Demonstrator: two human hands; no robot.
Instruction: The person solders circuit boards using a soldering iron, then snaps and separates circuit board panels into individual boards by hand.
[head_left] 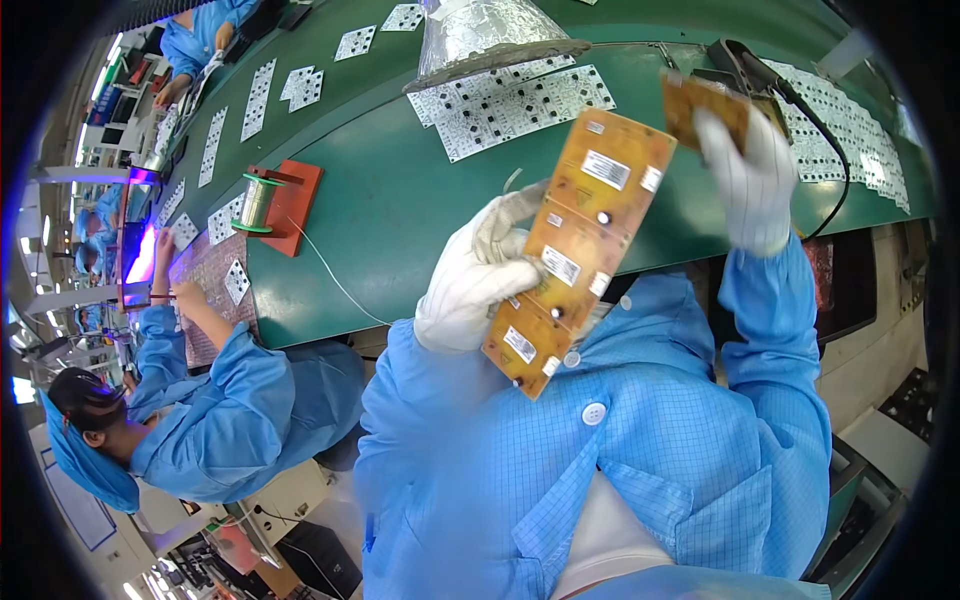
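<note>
My left hand, in a white glove, is closed on a long orange-brown circuit board panel. Three joined sections make up the panel, with white labels and small parts on the face I see. It slants from upper right to lower left above the table's front edge. On the right, my gloved right hand pinches a smaller circuit board of the same colour, held up apart from the panel. The fingertips on the smaller board are slightly blurred.
A foil-covered cone stands at the back over white circuit board panels. Stacked white panels and a black cable lie at right. A solder wire spool sits on a red stand. A co-worker sits at left.
</note>
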